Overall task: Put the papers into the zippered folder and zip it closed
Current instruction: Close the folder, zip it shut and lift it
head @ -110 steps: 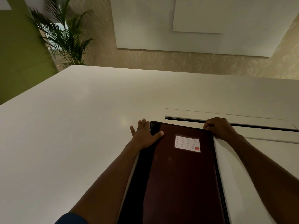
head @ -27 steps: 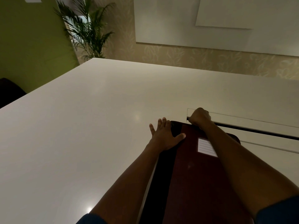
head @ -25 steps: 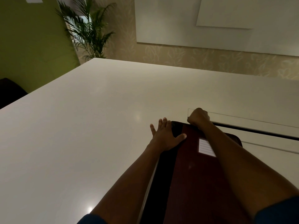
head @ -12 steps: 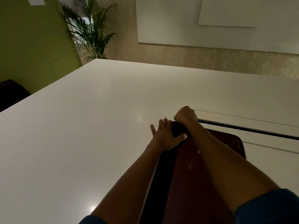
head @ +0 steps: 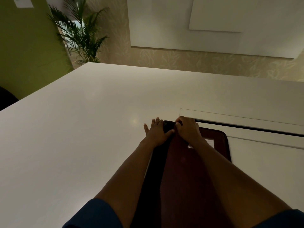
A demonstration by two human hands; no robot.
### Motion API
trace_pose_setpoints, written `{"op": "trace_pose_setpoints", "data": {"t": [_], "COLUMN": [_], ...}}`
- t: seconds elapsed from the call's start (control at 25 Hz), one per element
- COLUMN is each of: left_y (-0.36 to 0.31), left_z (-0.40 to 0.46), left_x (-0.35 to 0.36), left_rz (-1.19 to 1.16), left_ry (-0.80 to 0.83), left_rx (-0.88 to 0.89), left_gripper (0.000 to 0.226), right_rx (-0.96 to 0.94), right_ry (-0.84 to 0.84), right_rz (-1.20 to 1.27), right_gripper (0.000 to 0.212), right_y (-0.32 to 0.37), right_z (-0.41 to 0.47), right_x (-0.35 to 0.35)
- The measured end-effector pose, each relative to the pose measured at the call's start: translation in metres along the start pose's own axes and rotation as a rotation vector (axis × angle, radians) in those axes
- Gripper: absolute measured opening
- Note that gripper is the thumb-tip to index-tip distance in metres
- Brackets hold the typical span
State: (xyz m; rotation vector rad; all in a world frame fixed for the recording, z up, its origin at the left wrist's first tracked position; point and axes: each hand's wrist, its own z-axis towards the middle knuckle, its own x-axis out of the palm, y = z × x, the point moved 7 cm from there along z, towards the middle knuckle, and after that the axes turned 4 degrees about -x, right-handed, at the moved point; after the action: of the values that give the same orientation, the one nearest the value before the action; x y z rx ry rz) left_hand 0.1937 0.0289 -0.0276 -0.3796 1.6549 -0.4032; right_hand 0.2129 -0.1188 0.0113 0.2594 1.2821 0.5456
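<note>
Label (head: 209, 142) half-hidden under right forearm (head: 230, 175)

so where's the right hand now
Head view: the right hand is at the zippered folder's far left corner, fingers curled at its edge, beside the left hand.

I count one zippered folder (head: 184, 170), one white label (head: 210, 143) on it, one table (head: 82, 129), one potted palm (head: 80, 35), and two hands: left (head: 156, 134), right (head: 187, 129)

Dim room: white table (head: 82, 129), potted palm (head: 80, 33), green wall (head: 24, 46).
</note>
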Motion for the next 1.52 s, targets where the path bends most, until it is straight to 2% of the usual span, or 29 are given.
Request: {"op": "trace_pose_setpoints", "data": {"t": [0.16, 0.32, 0.68, 0.96, 1.12, 1.36, 1.52], "left_y": [-0.008, -0.02, -0.027, -0.006, 0.0, -0.001, -0.009], "left_z": [-0.013, -0.037, -0.11, -0.165, -0.19, -0.216, -0.233], "left_x": [0.0, -0.002, 0.009, 0.015, 0.019, 0.019, 0.027], "left_rz": [-0.013, 0.009, 0.12, 0.051, 0.015, 0.019, 0.029], "left_ry": [0.004, -0.065, -0.011, 0.017, 0.013, -0.007, -0.036], "left_rx": [-0.021, 0.03, 0.128, 0.138, 0.148, 0.104, 0.081], "left_gripper": [0.08, 0.065, 0.076, 0.081, 0.08, 0.079, 0.079], "right_rx": [-0.006, 0.11, 0.238, 0.257, 0.228, 0.079, 0.09], "right_ry": [0.045, 0.091, 0.119, 0.112, 0.152, 0.241, 0.257], "right_rz": [-0.175, -0.253, -0.231, -0.263, -0.255, -0.214, -0.223], "right_gripper": [0.043, 0.056, 0.061, 0.062, 0.065, 0.065, 0.063], "right_y": [-0.023, -0.052, -0.045, -0.023, -0.013, -0.017, -0.016], "right_z": [-0.032, -0.062, -0.137, -0.19, -0.212, -0.23, -0.236], "right_x": [-0.012, -0.031, -0.045, -0.04, -0.04, -0.052, -0.058]}}
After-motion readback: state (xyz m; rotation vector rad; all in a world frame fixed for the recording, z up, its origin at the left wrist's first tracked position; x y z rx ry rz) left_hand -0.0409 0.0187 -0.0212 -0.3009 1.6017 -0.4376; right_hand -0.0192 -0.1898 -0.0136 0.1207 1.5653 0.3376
